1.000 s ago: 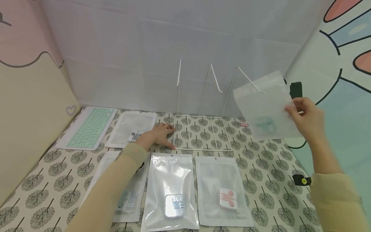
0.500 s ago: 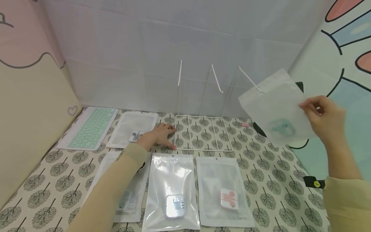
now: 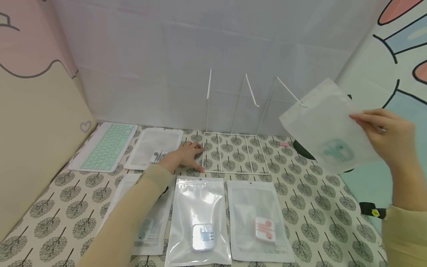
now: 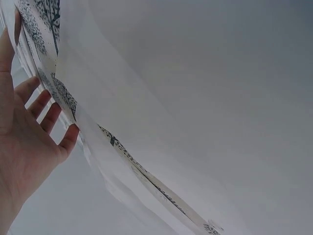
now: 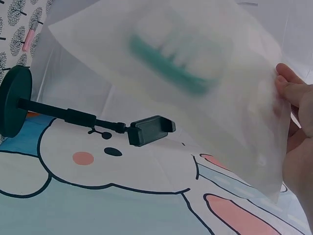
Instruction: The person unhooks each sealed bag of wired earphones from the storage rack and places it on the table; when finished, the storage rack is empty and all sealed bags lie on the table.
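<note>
At the right, my right hand (image 3: 388, 129) pinches the side edge of a frosted zip bag (image 3: 328, 115) with teal earphones (image 3: 337, 150) inside. The bag is tilted in the air, its upper part at the tip of the right prong of a white wire rack (image 3: 237, 172). Whether the prong passes through the bag's hole cannot be told. The right wrist view shows the bag (image 5: 230, 117) close up, with thumb and fingers on its edge. My left hand (image 3: 185, 155) rests on the table with spread fingers at the rack's left side; the left wrist view shows this hand (image 4: 29, 142) too.
In front lie bags with blue (image 3: 202, 237), pink (image 3: 265, 229) and, partly under my left arm, green (image 3: 145, 230) contents. Behind them are a bag with dark earphones (image 3: 155, 142) and a mint keyboard (image 3: 106, 146). A black phone stand (image 5: 73, 115) stands at the right.
My right hand has drawn the bag rightward, toward the tip of the right prong, and the bag has tilted more. My left hand has stayed at the rack.
</note>
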`<state>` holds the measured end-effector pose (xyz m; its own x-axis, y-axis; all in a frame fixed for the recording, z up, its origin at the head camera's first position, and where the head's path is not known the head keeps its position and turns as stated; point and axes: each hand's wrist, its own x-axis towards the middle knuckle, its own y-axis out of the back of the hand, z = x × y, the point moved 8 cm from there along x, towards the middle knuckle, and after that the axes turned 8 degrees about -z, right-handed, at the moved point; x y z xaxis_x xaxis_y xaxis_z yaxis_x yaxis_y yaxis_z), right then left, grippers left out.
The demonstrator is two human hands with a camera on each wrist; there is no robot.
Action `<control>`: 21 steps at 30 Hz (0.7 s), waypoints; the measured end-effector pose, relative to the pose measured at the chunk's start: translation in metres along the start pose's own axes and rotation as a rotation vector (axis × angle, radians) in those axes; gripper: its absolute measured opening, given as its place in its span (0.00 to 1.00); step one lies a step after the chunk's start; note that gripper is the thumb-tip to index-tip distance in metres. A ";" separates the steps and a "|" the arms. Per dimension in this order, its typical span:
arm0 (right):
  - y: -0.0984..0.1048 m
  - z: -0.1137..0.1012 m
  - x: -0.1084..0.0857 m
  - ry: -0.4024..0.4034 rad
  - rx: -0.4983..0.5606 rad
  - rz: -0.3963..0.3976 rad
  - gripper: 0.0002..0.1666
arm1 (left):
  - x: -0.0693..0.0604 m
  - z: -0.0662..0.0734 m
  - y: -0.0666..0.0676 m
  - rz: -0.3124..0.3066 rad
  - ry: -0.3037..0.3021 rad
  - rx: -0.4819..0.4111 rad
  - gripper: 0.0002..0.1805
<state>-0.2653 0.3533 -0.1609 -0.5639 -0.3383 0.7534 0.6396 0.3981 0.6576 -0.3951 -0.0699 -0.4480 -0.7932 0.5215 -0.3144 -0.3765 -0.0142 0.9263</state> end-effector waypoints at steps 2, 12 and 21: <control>0.003 -0.001 -0.002 0.005 0.029 -0.019 0.07 | 0.000 0.000 0.000 0.004 -0.002 0.000 0.58; 0.018 0.001 -0.013 -0.019 0.120 -0.014 0.18 | 0.000 -0.001 0.000 0.012 -0.011 -0.003 0.58; 0.022 0.005 -0.027 -0.031 0.174 -0.059 0.27 | 0.002 -0.002 -0.001 0.001 -0.002 -0.010 0.58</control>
<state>-0.2392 0.3755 -0.1667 -0.6153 -0.3404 0.7110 0.5064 0.5205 0.6875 -0.3968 -0.0705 -0.4502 -0.7927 0.5232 -0.3127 -0.3802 -0.0233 0.9246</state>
